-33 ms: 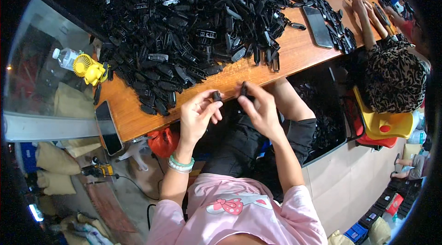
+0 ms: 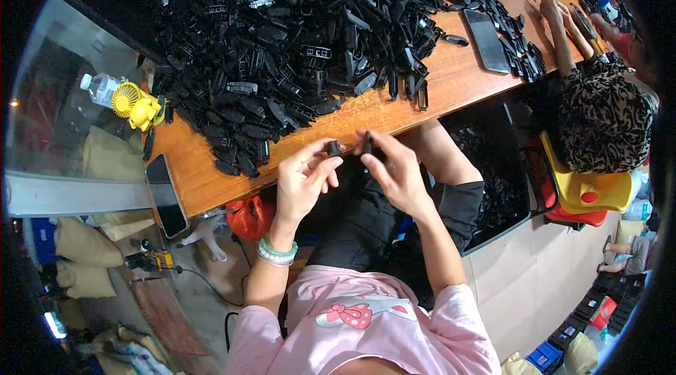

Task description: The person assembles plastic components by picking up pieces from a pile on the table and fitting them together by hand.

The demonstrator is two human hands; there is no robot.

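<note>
My left hand [image 2: 301, 181] pinches a small black plastic part [image 2: 334, 147] between thumb and fingers, just off the table's front edge. A second dark plastic piece [image 2: 367, 142] is gripped in my right hand [image 2: 400, 172], a short gap from the first. Both pieces are small and partly covered by fingers, so their exact kind cannot be made out. Beyond my hands, a large heap of black plastic parts [image 2: 282, 86] covers much of the wooden table [image 2: 377, 113].
A phone [image 2: 167, 199] lies at the table's left corner, near a yellow fan [image 2: 139, 106] and a bottle [image 2: 103, 88]. Another phone [image 2: 486, 40] lies to the right. A co-worker's hands [image 2: 556, 14] are at the far right. A red bag [image 2: 250, 217] hangs below the table edge.
My right hand has shifted slightly left with its dark piece, narrowing the gap to the left hand's part. My left hand has barely moved.
</note>
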